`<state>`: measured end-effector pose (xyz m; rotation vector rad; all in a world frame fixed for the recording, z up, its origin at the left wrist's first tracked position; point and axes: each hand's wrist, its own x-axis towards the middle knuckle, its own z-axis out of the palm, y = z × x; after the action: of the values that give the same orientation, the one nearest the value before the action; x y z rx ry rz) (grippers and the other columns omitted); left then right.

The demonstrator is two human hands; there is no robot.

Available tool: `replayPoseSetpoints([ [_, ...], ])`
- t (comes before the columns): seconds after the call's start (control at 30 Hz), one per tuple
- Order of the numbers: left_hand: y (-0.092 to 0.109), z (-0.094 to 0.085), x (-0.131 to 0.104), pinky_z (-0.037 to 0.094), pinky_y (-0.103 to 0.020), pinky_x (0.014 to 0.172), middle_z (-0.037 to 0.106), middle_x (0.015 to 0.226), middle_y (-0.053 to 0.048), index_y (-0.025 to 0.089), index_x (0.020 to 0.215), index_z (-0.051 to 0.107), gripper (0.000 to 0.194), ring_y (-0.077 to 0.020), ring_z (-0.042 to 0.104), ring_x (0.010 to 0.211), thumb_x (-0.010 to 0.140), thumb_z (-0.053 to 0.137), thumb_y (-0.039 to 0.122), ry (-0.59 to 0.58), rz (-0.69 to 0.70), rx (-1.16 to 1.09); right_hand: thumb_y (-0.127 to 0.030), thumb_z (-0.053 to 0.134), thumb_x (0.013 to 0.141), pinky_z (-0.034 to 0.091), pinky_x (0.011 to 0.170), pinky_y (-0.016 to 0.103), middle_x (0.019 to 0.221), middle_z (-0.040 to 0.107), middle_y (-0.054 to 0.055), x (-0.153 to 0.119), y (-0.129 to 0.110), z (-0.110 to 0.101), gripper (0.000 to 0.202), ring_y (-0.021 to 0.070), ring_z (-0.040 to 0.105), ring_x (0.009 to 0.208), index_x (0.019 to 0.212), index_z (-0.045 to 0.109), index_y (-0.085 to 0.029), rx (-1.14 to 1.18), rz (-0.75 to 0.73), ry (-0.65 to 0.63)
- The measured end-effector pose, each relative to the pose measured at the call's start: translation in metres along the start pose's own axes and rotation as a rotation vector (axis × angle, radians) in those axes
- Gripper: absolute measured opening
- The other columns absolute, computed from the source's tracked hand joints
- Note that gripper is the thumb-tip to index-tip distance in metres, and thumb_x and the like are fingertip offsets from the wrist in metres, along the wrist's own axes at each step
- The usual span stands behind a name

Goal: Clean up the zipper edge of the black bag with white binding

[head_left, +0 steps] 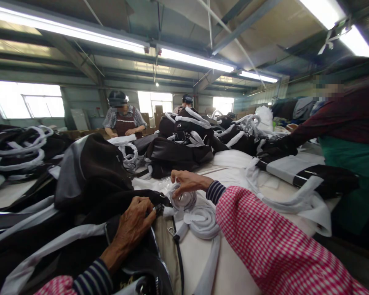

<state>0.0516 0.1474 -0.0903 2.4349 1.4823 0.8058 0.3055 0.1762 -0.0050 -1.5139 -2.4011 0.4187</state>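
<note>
My left hand [132, 223] is closed on the edge of a black bag [92, 209], by its metal fitting. Below that hand the bag's zip lies undone, showing a beige lining [166, 241]. My right hand [189, 182] hovers at a coiled strap in white wrap [184, 200], thumb and fingers bent and apart. Whether its fingertips touch the coil is hard to make out. A second wrapped strap coil [204, 221] lies just nearer on the white table [193, 258]. A metal clip [172, 231] on a dark strap hangs beside the lining.
Black bags with white-wrapped handles [181, 147] are heaped ahead, with more bags [21, 151] at left. On the right a person in a green apron [350, 164] handles another bag [304, 172]. Two more people are across the table, one in a brown apron [123, 123].
</note>
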Motion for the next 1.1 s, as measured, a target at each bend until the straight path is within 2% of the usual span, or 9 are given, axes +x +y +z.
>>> replayPoseSetpoints([
  [0.17, -0.001, -0.001, 0.000, 0.047, -0.037, 0.086, 0.056, 0.108, -0.006, 0.023, 0.084, 0.059, 0.019, -0.0237, 0.062, 0.097, 0.093, 0.048, 0.037, 0.003, 0.010, 0.008, -0.033, 0.082, 0.075, 0.038, 0.066, 0.024, 0.083, 0.062, -0.003, -0.037, 0.005, -0.035, 0.031, 0.0147, 0.056, 0.076, 0.101, 0.072, -0.019, 0.126, -0.125, 0.268],
  [0.33, 0.000, -0.001, 0.000, 0.047, -0.037, 0.088, 0.057, 0.108, -0.006, 0.023, 0.081, 0.058, 0.020, -0.0237, 0.060, 0.101, 0.092, 0.047, 0.036, 0.005, 0.022, -0.002, -0.040, 0.068, 0.084, 0.044, 0.065, 0.025, 0.084, 0.067, 0.002, -0.089, 0.057, -0.059, 0.034, 0.0168, 0.060, 0.075, 0.107, 0.068, -0.015, 0.178, 0.222, 0.738],
  [0.4, -0.001, 0.000, 0.000, 0.046, -0.037, 0.089, 0.056, 0.110, -0.006, 0.023, 0.082, 0.058, 0.019, -0.0238, 0.060, 0.103, 0.091, 0.047, 0.036, 0.004, 0.017, -0.002, -0.041, 0.060, 0.089, 0.044, 0.059, 0.027, 0.080, 0.067, 0.004, -0.113, 0.082, -0.052, 0.035, 0.0184, 0.061, 0.069, 0.108, 0.065, -0.012, 0.151, 0.356, 0.785],
  [0.5, -0.001, 0.000, 0.000, 0.046, -0.037, 0.087, 0.055, 0.110, -0.006, 0.023, 0.084, 0.058, 0.019, -0.0228, 0.060, 0.098, 0.092, 0.047, 0.036, 0.001, 0.012, 0.003, -0.036, 0.055, 0.091, 0.044, 0.055, 0.028, 0.069, 0.064, 0.004, -0.148, 0.108, -0.024, 0.025, 0.0192, 0.059, 0.060, 0.097, 0.065, -0.013, 0.089, 0.456, 0.721],
  [0.6, -0.002, -0.001, 0.000, 0.046, -0.037, 0.086, 0.055, 0.108, -0.006, 0.023, 0.084, 0.058, 0.020, -0.0230, 0.060, 0.096, 0.092, 0.047, 0.037, -0.002, 0.027, 0.004, -0.024, 0.064, 0.084, 0.050, 0.071, 0.034, 0.081, 0.067, 0.006, -0.176, 0.111, 0.005, 0.008, 0.0239, 0.064, 0.078, 0.089, 0.066, -0.017, -0.021, 0.475, 0.666],
  [0.73, -0.002, -0.001, 0.000, 0.047, -0.038, 0.088, 0.057, 0.108, -0.006, 0.023, 0.082, 0.059, 0.021, -0.0248, 0.060, 0.099, 0.090, 0.050, 0.040, 0.018, 0.032, -0.027, -0.020, 0.064, 0.089, 0.047, 0.094, 0.044, 0.115, 0.066, 0.013, -0.187, 0.083, 0.023, 0.014, 0.0316, 0.057, 0.112, 0.102, 0.068, -0.019, -0.302, 0.389, 0.633],
  [0.8, -0.002, -0.001, 0.000, 0.048, -0.039, 0.088, 0.058, 0.108, -0.006, 0.023, 0.082, 0.060, 0.020, -0.0253, 0.061, 0.099, 0.089, 0.051, 0.040, 0.030, 0.022, -0.040, -0.029, 0.062, 0.096, 0.046, 0.097, 0.044, 0.116, 0.066, 0.012, -0.184, 0.060, 0.028, 0.018, 0.0306, 0.057, 0.113, 0.110, 0.067, -0.020, -0.374, 0.272, 0.533],
  [0.93, 0.001, -0.003, 0.000, 0.048, -0.044, 0.094, 0.060, 0.112, -0.009, 0.022, 0.082, 0.061, 0.024, -0.0286, 0.062, 0.105, 0.088, 0.050, 0.042, 0.040, 0.003, -0.069, -0.050, 0.066, 0.095, 0.047, 0.099, 0.044, 0.123, 0.066, 0.011, -0.172, 0.017, 0.043, 0.045, 0.0303, 0.061, 0.113, 0.130, 0.060, -0.023, -0.185, 0.139, 0.274],
  [1.1, 0.006, -0.013, -0.003, 0.047, -0.045, 0.100, 0.066, 0.114, -0.011, 0.021, 0.087, 0.063, 0.027, -0.0301, 0.063, 0.109, 0.088, 0.049, 0.044, 0.037, -0.045, -0.168, -0.034, 0.077, 0.082, 0.047, 0.096, 0.047, 0.128, 0.061, 0.012, -0.161, 0.001, 0.065, 0.051, 0.0348, 0.057, 0.115, 0.129, 0.061, -0.023, -0.218, 0.133, 0.176],
])
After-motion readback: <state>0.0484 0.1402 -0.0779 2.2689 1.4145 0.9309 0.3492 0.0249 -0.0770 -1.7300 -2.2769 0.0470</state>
